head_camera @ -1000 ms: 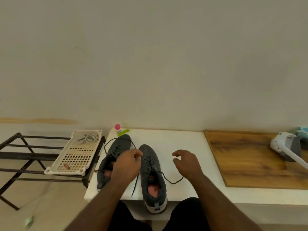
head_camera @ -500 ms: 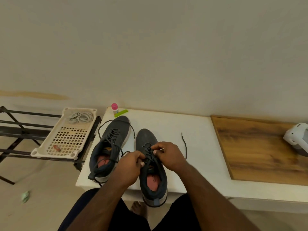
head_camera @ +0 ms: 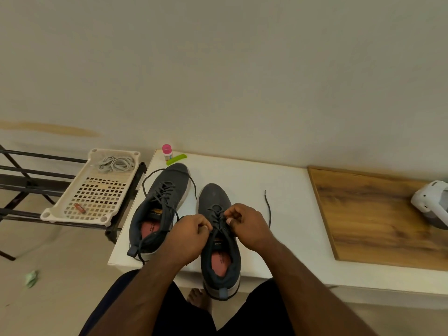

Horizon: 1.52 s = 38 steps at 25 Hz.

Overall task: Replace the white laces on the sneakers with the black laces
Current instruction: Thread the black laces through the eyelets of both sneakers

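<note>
I am seeing open white desk (head_camera: 286,214) lying between the right sneaker (head_camera: 219,241) and the wooden board (head_camera: 378,219), crossed only by a loose black lace end (head_camera: 268,209). The left sneaker (head_camera: 160,209) is crowding the right one, leaving a narrow gap. A pink-capped bottle (head_camera: 167,152) and a green strip (head_camera: 176,158) are blocking the far left corner. A white device (head_camera: 430,204) is occupying the board's right end, and a perforated tray (head_camera: 97,190) is flanking the desk's left edge.

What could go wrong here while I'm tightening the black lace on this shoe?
The right sneaker hangs its heel past the table edge, so a hard pull from the left hand and right hand could tip it off. The left sneaker's lace also dangles over the edge and could snag.
</note>
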Tool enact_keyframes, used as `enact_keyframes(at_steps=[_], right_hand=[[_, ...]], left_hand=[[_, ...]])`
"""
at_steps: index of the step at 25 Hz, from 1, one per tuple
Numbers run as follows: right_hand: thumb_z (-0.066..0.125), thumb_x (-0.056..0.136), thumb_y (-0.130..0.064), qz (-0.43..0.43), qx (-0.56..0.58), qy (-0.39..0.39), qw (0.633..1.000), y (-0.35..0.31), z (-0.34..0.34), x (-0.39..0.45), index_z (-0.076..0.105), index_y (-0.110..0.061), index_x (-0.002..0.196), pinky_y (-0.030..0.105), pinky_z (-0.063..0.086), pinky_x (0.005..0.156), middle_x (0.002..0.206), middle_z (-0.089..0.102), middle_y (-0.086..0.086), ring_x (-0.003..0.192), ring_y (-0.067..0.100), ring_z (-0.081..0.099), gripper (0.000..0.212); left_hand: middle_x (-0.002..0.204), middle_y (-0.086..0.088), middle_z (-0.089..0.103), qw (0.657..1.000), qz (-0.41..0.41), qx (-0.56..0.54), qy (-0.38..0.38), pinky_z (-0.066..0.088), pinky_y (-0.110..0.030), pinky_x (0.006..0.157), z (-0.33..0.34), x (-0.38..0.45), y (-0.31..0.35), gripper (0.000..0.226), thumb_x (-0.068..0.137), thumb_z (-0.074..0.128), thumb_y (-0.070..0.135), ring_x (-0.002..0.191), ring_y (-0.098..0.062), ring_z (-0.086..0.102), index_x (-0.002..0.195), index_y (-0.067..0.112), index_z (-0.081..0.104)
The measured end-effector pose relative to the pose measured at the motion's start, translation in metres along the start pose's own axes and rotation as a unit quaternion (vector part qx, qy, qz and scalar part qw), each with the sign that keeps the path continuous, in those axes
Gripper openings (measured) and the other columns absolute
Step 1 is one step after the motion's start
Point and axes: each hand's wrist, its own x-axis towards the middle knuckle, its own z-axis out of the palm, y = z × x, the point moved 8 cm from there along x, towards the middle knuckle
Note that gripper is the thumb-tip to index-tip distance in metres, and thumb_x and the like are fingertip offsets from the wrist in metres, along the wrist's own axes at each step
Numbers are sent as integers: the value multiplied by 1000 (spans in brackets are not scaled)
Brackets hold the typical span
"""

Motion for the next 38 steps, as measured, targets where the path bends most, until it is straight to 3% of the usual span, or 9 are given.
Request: enact_keyframes(at_steps=[5, 8, 11, 15, 20, 25, 30, 34, 38], right_hand=[[65, 91, -11, 13, 34, 8, 999, 7, -1, -4, 70, -26, 93, 36, 58, 88, 93, 71, -10, 90, 9, 67, 16], [64, 91, -8, -18, 8, -30, 999, 2, 3, -8, 75, -24, 105, 20, 52, 90, 96, 67, -17, 94, 1, 64, 23], [63, 92, -9, -40, -10, -42, 998, -2, 1, -11, 76, -23, 109, 9, 45, 86, 92, 61, -24, 92, -7, 58, 25], [64, 92, -15, -5, 34, 8, 999, 9, 0, -8, 71, -28, 104, 37, 58, 88, 95, 68, -14, 92, 8, 66, 19], [60, 95, -13, -25, -3, -14, 1000, -4, 5, 0, 71, -24, 118, 35, 56, 93, 112, 70, -5, 96, 10, 66, 28], [63, 93, -15, 2, 19, 6, 1000, 5, 4, 0, 71, -28, 103, 36, 59, 85, 100, 69, -11, 89, 9, 66, 18], [64, 91, -12, 8, 39, 15, 999, 12, 2, -3, 63, -33, 88, 41, 60, 81, 92, 67, -11, 85, 13, 67, 21], [64, 90, -13, 8, 46, 16, 999, 13, 3, -3, 62, -29, 88, 40, 60, 80, 91, 67, -8, 84, 13, 67, 17], [64, 90, -13, 9, 45, 12, 999, 13, 6, -3, 62, -29, 88, 39, 59, 82, 91, 67, -9, 84, 12, 67, 16]], left_hand=[[110, 13, 65, 1000, -4, -10, 28, 52, -33, 93, 1, 1, 0, 22, 98, 50, 24, 99, -3, 59, 113, 35, 63], [121, 9, 64, 999, 9, -23, 23, 47, -30, 101, 4, 2, 8, 30, 99, 51, 17, 107, -6, 56, 124, 29, 63], [122, 7, 63, 999, 12, -19, 25, 45, -28, 99, 5, 3, 9, 30, 98, 53, 17, 110, -7, 56, 125, 26, 63], [118, 6, 65, 999, -5, -35, 32, 48, -27, 96, 4, 5, 0, 25, 99, 51, 14, 104, -7, 57, 118, 24, 65], [111, 7, 66, 999, -12, -43, 24, 49, -23, 91, 5, 3, -1, 24, 99, 52, 15, 100, -6, 60, 117, 23, 66], [98, 16, 68, 998, -3, -69, 1, 49, -16, 83, -2, 0, -4, 18, 95, 59, 18, 92, 1, 62, 102, 32, 68], [103, 13, 66, 998, 50, -18, -14, 38, -11, 82, 2, 1, 15, 26, 96, 55, 12, 95, -2, 58, 110, 27, 71], [97, 10, 58, 997, 74, 30, -7, 45, -21, 79, 5, 3, 21, 23, 96, 54, 13, 89, -8, 55, 91, 35, 59], [87, 8, 56, 996, 84, 9, 16, 51, -32, 74, 3, 0, 23, 20, 97, 47, 13, 81, -9, 55, 87, 31, 51]])
